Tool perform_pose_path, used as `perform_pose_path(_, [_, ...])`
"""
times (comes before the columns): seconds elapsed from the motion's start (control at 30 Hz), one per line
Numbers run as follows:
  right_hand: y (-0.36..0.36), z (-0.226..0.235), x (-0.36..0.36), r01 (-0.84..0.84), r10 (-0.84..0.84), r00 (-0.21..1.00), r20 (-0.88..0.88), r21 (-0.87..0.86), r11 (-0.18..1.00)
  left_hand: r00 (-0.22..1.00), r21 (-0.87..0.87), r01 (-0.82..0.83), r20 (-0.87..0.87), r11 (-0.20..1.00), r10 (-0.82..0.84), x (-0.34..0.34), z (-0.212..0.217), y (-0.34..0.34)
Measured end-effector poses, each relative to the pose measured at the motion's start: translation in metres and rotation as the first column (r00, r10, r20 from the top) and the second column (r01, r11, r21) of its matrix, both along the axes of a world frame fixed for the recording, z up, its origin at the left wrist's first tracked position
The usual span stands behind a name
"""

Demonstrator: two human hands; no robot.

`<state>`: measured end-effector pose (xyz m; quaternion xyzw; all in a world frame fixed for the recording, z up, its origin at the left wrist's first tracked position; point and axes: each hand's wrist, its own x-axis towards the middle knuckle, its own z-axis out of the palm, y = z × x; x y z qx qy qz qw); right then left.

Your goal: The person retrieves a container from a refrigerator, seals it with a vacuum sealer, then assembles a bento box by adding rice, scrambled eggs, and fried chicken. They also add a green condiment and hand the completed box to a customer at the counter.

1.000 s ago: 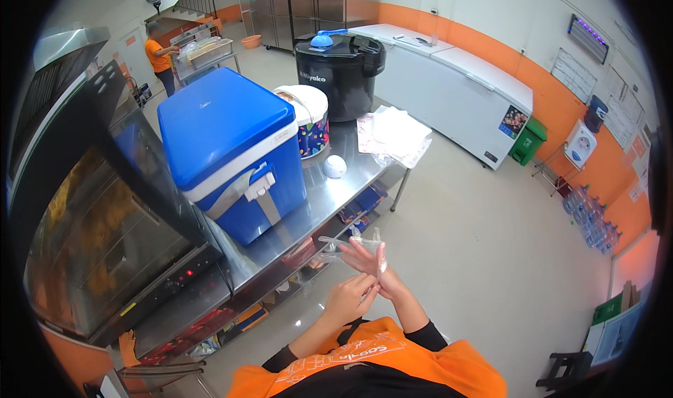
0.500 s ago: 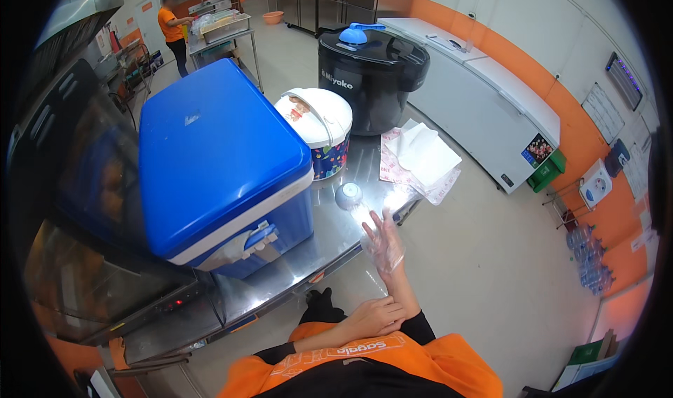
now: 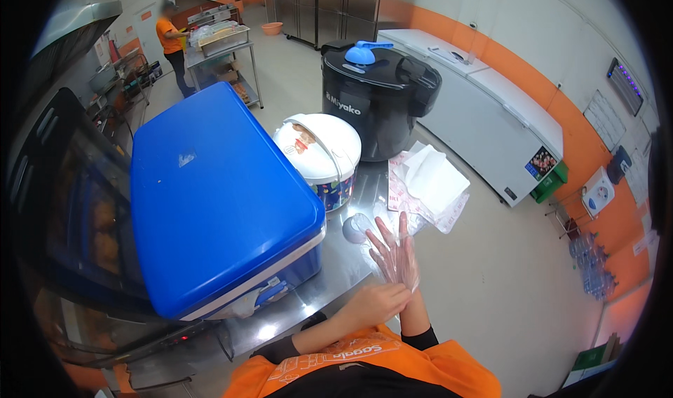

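A clear disposable plastic glove (image 3: 409, 275) covers my right hand (image 3: 395, 252), which is raised with its fingers spread. My bare left hand (image 3: 382, 304) lies across the right wrist, its fingers pinching the glove's cuff. Just left of the gloved fingertips, a small pale-blue bowl (image 3: 355, 228) rests on the steel table (image 3: 350, 266). White paper sheets (image 3: 433, 179) lie beyond my right hand, on top of red-and-white printed paper (image 3: 402, 191).
A big blue cooler box (image 3: 217, 202) fills the table's left side. Behind the bowl stand a white-lidded patterned bucket (image 3: 319, 146) and a large black lidded pot (image 3: 371, 104). White chest freezers (image 3: 491, 111) line the right wall. A person in orange (image 3: 170, 40) stands far left.
My left hand has slid up from the bare forearm to the glove's cuff. The right hand has shifted slightly right and lower in view. The view has tilted, and the table things sit lower.
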<state>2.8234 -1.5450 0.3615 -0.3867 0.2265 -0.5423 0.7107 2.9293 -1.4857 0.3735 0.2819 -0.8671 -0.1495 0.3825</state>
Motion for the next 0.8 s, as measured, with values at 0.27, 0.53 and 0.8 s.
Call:
perform_pose_path(0.27, [-0.057,0.024,0.018,0.026,-0.030,0.987,-0.159,-0.023,0.999,0.986,-0.034,-0.143,0.083,0.989,0.146,0.007,0.018,-0.016])
perform_pose_path(0.53, [-0.114,0.090,0.085,-0.418,0.078,0.696,-0.714,-0.315,0.852,0.803,-0.193,-0.584,0.007,0.789,0.596,0.078,0.133,0.024])
perform_pose_path(0.8, [-0.169,0.073,0.123,-0.362,-0.360,0.823,-0.440,-0.894,0.264,0.475,-0.266,-0.817,0.194,0.512,0.859,0.110,0.139,0.021])
